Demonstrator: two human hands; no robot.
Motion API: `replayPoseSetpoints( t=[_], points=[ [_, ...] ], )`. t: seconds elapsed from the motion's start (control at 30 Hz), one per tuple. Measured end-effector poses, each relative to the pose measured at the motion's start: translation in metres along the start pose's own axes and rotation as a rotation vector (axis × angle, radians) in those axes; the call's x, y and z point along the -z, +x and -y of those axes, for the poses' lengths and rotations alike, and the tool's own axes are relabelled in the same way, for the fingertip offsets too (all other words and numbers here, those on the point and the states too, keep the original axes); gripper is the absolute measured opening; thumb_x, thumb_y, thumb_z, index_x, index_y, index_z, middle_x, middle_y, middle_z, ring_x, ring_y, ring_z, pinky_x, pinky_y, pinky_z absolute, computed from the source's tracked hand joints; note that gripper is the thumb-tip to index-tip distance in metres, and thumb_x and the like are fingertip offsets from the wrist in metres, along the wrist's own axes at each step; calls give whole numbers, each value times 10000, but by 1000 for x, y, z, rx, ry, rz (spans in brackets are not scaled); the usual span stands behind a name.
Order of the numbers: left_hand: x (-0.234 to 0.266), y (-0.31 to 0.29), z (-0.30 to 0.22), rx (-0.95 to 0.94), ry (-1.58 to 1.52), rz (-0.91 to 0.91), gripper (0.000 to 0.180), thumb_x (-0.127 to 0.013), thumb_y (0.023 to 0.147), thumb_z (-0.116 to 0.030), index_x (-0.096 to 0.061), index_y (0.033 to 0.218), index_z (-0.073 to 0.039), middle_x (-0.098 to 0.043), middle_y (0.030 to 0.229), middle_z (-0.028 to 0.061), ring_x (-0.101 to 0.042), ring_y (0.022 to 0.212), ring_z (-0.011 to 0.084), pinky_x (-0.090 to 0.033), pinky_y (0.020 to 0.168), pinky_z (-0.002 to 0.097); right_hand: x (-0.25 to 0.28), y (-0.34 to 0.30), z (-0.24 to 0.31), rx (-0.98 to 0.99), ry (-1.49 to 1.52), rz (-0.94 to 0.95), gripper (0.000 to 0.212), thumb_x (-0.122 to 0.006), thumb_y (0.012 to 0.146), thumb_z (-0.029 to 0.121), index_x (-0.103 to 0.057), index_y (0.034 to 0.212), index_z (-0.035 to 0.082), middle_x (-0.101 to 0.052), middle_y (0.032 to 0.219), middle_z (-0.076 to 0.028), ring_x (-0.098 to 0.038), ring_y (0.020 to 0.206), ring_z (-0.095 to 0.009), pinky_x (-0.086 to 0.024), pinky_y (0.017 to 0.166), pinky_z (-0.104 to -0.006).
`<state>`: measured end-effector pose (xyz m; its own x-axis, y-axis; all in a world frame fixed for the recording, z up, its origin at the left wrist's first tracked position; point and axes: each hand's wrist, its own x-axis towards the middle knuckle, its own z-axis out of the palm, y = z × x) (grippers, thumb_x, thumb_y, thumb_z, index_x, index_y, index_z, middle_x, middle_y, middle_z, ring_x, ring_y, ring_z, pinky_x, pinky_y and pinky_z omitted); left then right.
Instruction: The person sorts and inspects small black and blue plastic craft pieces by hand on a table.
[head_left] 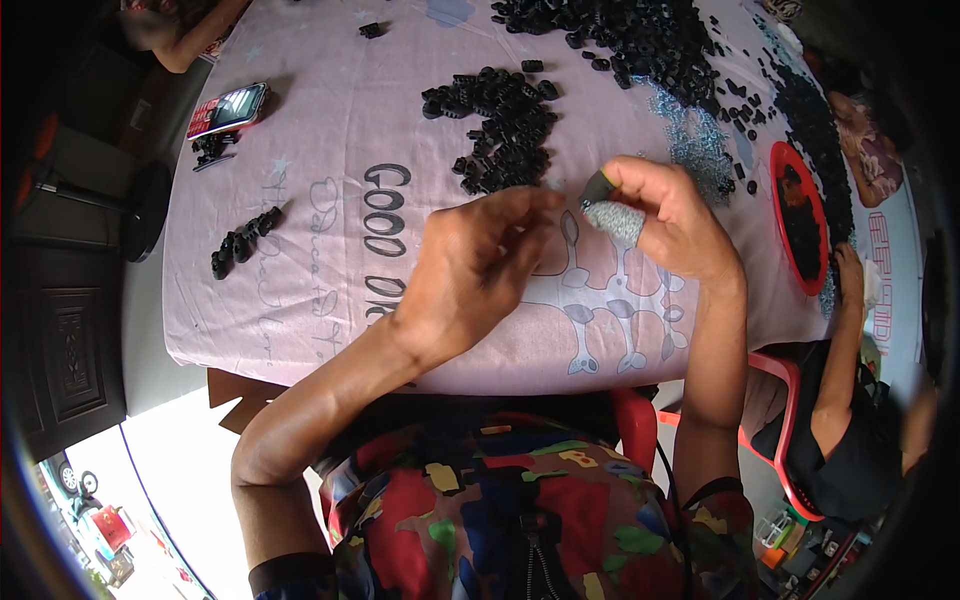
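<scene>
Pink-clothed worktop carried heaps of small black parts; right hand pinched one black part in its grip, left hand beside it, fingers loosely curled, grasping nothing visible.

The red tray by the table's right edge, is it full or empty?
Partly full: the red tray holds a heap of small black parts, with its red rim showing around them.

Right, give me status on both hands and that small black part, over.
Left hand empty, fingertips pinched beside the right. Right hand grips small black part, thumb in a grey finger cot. Pile of black parts just beyond; nothing between.
</scene>
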<state>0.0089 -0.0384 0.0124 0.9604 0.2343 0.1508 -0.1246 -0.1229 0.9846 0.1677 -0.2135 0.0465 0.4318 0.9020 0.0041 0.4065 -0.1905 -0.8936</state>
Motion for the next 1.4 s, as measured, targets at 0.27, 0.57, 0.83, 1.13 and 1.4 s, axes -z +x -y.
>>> replayPoseSetpoints(
  t=[0.27,0.57,0.83,1.13,1.4],
  points=[
    [-9,7,11,225,-195,-8,187,-659,976,-64,-671,1133,36,-715,827,40,-665,706,58,-555,601,204,-18,0,-4,-198,272,-26,65,-651,918,2,-619,975,11,-627,808,14,-556,717,-17,-461,602,-198],
    [-6,9,2,267,-256,36,143,-652,992,-118,-696,1047,6,-706,772,33,-665,672,53,-494,498,177,-21,-3,-8,-17,232,-96,181,-726,867,-16,-620,1014,-8,-665,873,-2,-634,824,-54,-542,719,-224],
    [-5,14,0,362,-266,-46,184,-661,992,-175,-692,1021,5,-698,790,38,-674,641,67,-496,468,186,-27,-5,-15,84,-45,-239,220,-756,815,-30,-630,994,-19,-675,845,-34,-659,800,-82,-570,702,-255],
    [-5,10,10,226,-198,5,244,-657,1002,-218,-668,967,23,-673,812,44,-611,563,64,-467,462,194,11,-20,-32,166,-567,-563,175,-765,810,37,-674,946,-24,-671,860,-59,-600,692,-126,-476,615,-270],
    [-3,9,5,250,-200,-4,225,-644,1005,-179,-665,975,43,-632,732,19,-592,596,54,-523,503,211,-31,-4,1,248,-292,-252,215,-775,754,-48,-641,923,-41,-646,829,-74,-659,711,-182,-511,598,-304]
  ],
)
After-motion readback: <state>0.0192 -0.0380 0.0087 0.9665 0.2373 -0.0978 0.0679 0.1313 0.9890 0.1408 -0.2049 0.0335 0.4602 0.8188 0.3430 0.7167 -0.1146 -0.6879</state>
